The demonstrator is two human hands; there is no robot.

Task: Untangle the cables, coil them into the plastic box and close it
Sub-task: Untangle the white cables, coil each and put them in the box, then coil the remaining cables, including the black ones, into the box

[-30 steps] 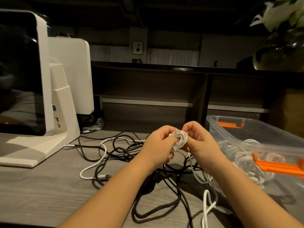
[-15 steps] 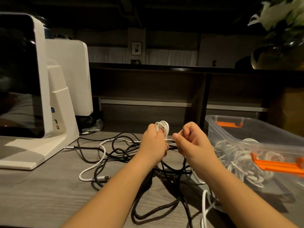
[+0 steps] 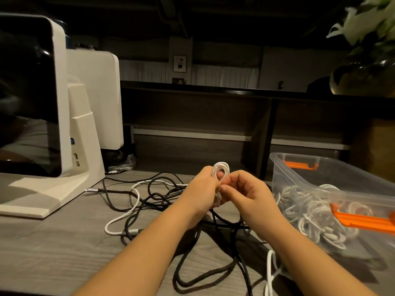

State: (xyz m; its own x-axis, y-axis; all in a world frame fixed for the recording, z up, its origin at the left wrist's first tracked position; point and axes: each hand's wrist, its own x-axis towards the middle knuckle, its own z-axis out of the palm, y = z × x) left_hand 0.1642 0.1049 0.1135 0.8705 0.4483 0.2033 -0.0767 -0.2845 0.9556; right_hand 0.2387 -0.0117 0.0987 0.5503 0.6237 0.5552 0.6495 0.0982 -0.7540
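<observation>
Near the middle of the frame both hands meet over the desk. The left hand grips a small white coil whose loops stick up above its fingers, and the right hand pinches the same cable just below them, thumb and fingertips pressed together. Under the wrists lies a tangle of black cables and a loose white cable on the grey desk. At the right edge sits the clear plastic box, lid off, already holding white coils. A white monitor fills the upper left.
</observation>
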